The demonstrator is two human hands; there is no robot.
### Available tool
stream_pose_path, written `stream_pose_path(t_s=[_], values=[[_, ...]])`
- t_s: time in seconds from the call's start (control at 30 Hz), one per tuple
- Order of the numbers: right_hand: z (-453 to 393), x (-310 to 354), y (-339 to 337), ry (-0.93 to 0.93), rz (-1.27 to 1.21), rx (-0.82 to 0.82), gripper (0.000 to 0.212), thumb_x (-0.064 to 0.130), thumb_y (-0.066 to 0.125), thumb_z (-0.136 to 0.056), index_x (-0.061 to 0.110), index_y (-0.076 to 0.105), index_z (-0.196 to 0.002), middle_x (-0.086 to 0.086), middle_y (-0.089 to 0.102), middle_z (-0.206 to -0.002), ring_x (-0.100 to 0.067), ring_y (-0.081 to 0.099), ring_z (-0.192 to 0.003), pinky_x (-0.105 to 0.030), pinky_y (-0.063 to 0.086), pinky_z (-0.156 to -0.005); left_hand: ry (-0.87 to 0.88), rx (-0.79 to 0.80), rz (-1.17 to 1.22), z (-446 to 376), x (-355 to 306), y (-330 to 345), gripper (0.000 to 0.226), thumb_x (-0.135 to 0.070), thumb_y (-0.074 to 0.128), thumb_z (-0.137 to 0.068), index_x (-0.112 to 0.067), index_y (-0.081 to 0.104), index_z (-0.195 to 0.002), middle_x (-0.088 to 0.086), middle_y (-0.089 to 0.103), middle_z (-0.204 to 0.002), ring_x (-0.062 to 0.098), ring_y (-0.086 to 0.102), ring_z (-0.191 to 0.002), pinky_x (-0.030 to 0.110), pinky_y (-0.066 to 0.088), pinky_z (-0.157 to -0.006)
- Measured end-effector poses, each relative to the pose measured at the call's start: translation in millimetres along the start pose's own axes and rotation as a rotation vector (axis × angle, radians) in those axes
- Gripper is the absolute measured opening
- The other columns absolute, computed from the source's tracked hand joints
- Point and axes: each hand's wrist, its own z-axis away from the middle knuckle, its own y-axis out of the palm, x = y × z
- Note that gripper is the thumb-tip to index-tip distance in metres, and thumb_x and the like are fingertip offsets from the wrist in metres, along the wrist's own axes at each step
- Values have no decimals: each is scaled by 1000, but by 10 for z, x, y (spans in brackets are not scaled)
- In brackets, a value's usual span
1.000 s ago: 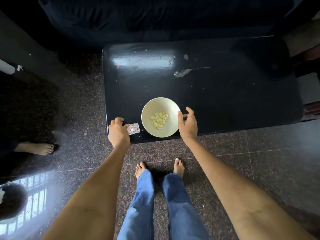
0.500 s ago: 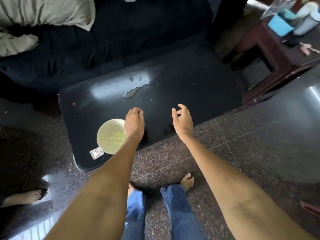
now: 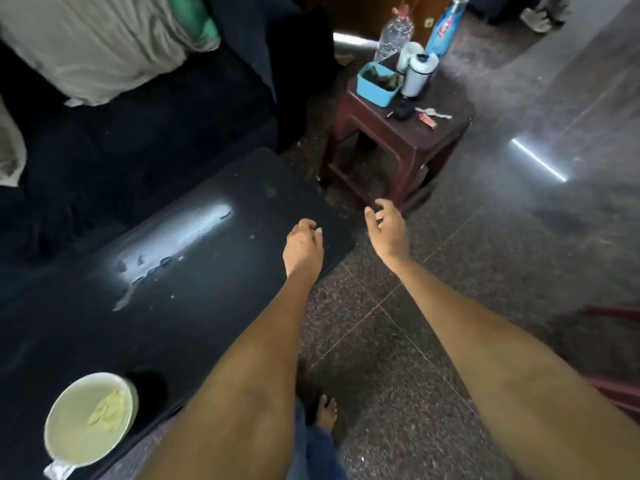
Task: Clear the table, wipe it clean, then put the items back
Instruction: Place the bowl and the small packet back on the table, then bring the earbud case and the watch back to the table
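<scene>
Both hands empty, left hand (image 3: 303, 245) loosely curled above black table (image 3: 194, 306), right hand (image 3: 386, 228) spread over floor (image 3: 467, 271); bowl (image 3: 91, 419) at near edge.

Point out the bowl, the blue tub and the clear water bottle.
bowl (image 3: 74, 432): head view, bare inner wall.
blue tub (image 3: 374, 89): head view, front side wall.
clear water bottle (image 3: 394, 34): head view, mid body.

Table (image 3: 194, 327) is glossy black with pale smeary streaks across the middle. The bowl (image 3: 74, 441) is a pale creamy green with yellowish bits inside, garlic maybe, it's blurry. Floor (image 3: 433, 341) is dark speckled granite tile. The stool (image 3: 408, 147) is dark maroon, holding a bright blue tub (image 3: 375, 90). Jeans (image 3: 315, 455) are blue, sofa (image 3: 145, 126) is navy-black.
</scene>
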Motion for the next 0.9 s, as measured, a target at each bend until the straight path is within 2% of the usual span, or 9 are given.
stream_pose_path(t_s=[0.23, 0.47, 0.63, 0.77, 0.9], values=[[-1191, -519, -382, 53, 8, -72, 42, 34, 47, -96, 7, 49, -127, -15, 65, -108, -31, 60, -102, -37, 46, -84, 116, 93, -38, -962, -835, 603, 26, -23, 41, -98, -9, 52, -117, 11, 61, -113, 27, 55, -106, 40, 48, -82], [-2339, -922, -451, 145, -31, -73, 40, 30, 49, -95, 4, 50, -125, -18, 66, -107, -33, 60, -104, -41, 46, -87, 80, 150, -114, -2015, -1267, 939, 25, -24, 39, -99, -10, 52, -115, 10, 62, -114, 27, 56, -105, 43, 50, -83], [-3224, -1190, -487, 191, -66, -67, 39, 29, 51, -94, 4, 51, -124, -19, 67, -106, -34, 60, -102, -42, 46, -88, 62, 138, -166, -2760, -1612, 1184, 23, -20, 39, -99, -7, 53, -111, 12, 62, -113, 29, 57, -104, 40, 47, -80], [-3916, -1524, -583, 219, -42, -63, 34, 24, 53, -92, 4, 53, -119, -18, 66, -105, -35, 61, -99, -43, 48, -86, 5, 139, -140, -3253, -1889, 1537, 22, -17, 40, -97, -7, 55, -109, 12, 63, -110, 29, 59, -100, 40, 49, -78], [-4532, -1834, -658, 197, 1, 18, 33, 19, 55, -91, 4, 54, -120, -18, 67, -103, -34, 62, -97, -40, 47, -85, -78, 103, -93, -3675, -2143, 1913, 21, -17, 42, -95, -8, 58, -106, 12, 65, -108, 30, 60, -99, 36, 47, -76]])
